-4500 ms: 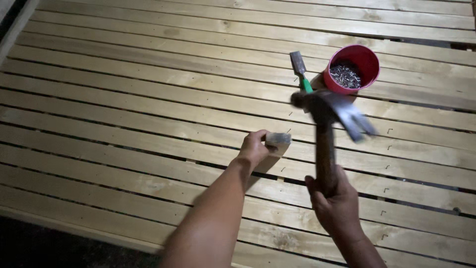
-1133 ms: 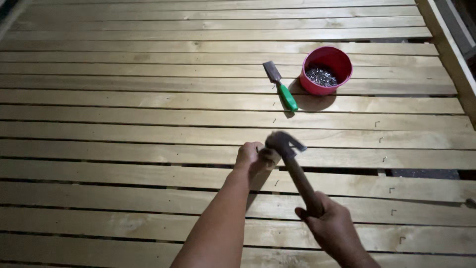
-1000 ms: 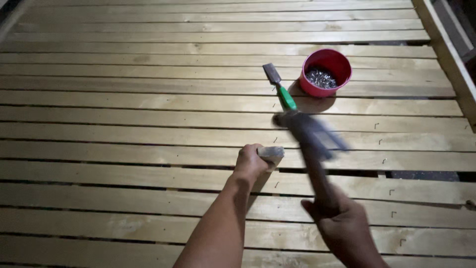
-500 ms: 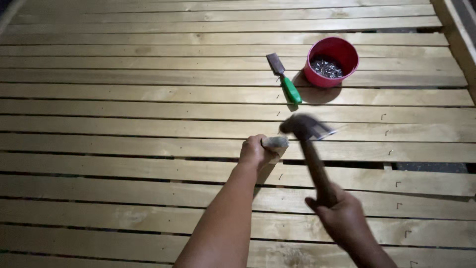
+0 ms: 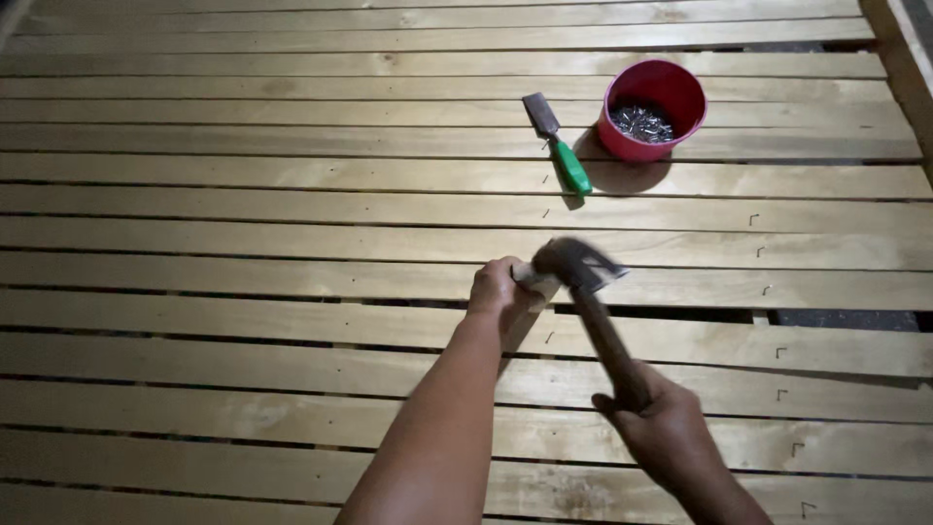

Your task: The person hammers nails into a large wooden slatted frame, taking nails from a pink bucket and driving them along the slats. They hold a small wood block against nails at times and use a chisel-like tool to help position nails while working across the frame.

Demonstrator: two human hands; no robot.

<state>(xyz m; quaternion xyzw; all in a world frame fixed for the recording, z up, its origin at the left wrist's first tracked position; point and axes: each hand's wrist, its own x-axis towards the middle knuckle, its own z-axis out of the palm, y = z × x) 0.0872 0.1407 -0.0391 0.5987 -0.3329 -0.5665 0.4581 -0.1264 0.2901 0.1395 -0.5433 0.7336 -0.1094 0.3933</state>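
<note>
The small pale wooden block point(image 5: 537, 280) sits on a slat of the wooden slatted platform point(image 5: 243, 253), pinched in my left hand point(image 5: 498, 290). The dark-handled claw hammer point(image 5: 583, 292) has its blurred head right at the block, my right hand point(image 5: 661, 428) wrapped tight round the handle's end. I judge the risk is a glancing blow: the head lands so close to my left fingers that a slip could strike them or knock the block aside. Half a second ago the head was higher. Beyond lie a green-handled chisel point(image 5: 559, 146) and a red plastic bucket of nails point(image 5: 651, 109).
</note>
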